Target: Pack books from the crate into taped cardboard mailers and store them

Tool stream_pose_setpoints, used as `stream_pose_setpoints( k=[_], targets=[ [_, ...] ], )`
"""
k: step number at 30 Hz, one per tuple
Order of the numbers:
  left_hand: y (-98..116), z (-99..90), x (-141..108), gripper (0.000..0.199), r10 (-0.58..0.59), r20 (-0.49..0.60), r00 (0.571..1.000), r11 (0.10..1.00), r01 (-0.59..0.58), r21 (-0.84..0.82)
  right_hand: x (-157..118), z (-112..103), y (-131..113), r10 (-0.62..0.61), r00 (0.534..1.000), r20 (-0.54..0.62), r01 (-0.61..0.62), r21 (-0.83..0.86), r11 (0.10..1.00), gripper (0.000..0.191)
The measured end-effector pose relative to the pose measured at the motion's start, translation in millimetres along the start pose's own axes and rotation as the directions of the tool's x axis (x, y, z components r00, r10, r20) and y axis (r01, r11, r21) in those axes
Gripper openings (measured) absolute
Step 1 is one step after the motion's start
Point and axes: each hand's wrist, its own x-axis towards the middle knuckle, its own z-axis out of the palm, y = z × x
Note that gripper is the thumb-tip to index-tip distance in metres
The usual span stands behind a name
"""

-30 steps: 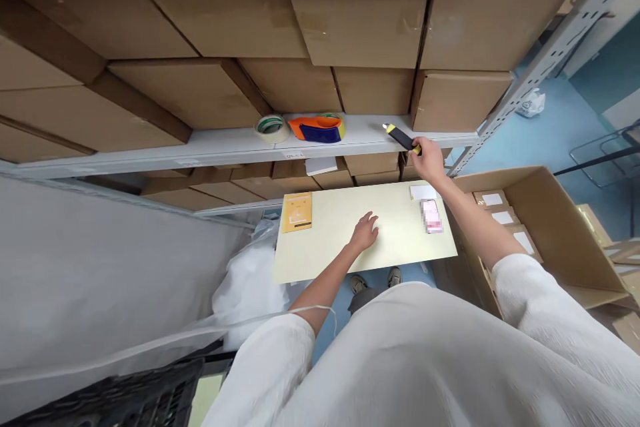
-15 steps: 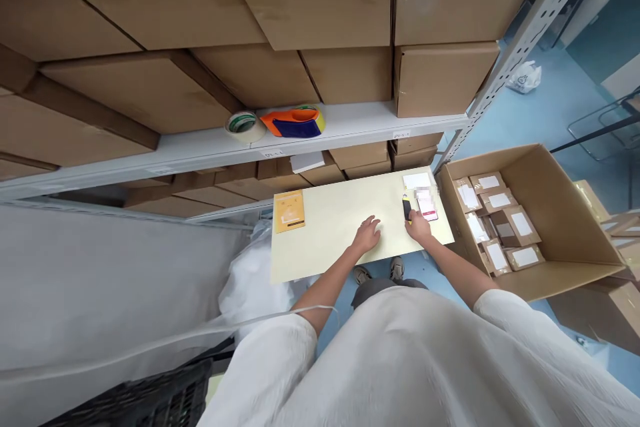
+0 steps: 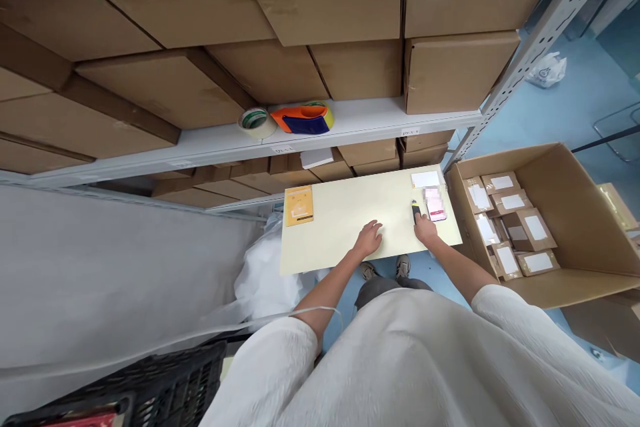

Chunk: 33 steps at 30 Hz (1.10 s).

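My left hand [image 3: 369, 239] rests over the pale yellow board [image 3: 340, 220], fingers apart and holding nothing. At the board's right side my right hand [image 3: 425, 229] is closed on the lower end of a small black and yellow tool [image 3: 417, 211], which looks like a cutter. Just right of the tool lies a phone [image 3: 435, 204] with a lit screen. Behind it is a white label or card [image 3: 425, 179]. An orange-yellow packet [image 3: 299, 205] lies flat at the board's left end.
Large cartons [image 3: 460, 73] fill the shelf [image 3: 370, 119]. On its edge sit a tape roll [image 3: 257, 123] and an orange-blue tape dispenser [image 3: 303, 119]. An open box [image 3: 590, 267] of small labelled parcels stands right. A black crate [image 3: 175, 387] is lower left.
The view has shifted, so the board and shelf appear further right. Both hands stay in nearly the same places over the board, the right one still at the tool.
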Motion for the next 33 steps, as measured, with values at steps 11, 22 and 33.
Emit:
stream_pose_setpoints(
  k=[11,22,33],
  targets=[
    [-22,-29.3,-22,0.051,-0.002,-0.111,0.994,1.000,0.000,-0.023,-2,-63,-46,-0.165,0.960,-0.225,0.132,-0.153,0.979,0.035],
    [-83,-104.8,-54,0.048,0.012,-0.291,0.957,0.997,-0.034,-0.070,19,-252,-262,-0.620,0.480,-0.621,0.604,-0.279,0.747,0.056],
    [-154,-131.3,-75,0.043,0.074,-0.298,0.952,0.987,-0.112,-0.113,41,-278,-329,-0.544,0.510,-0.667,0.474,-0.310,0.824,0.047]
  ],
)
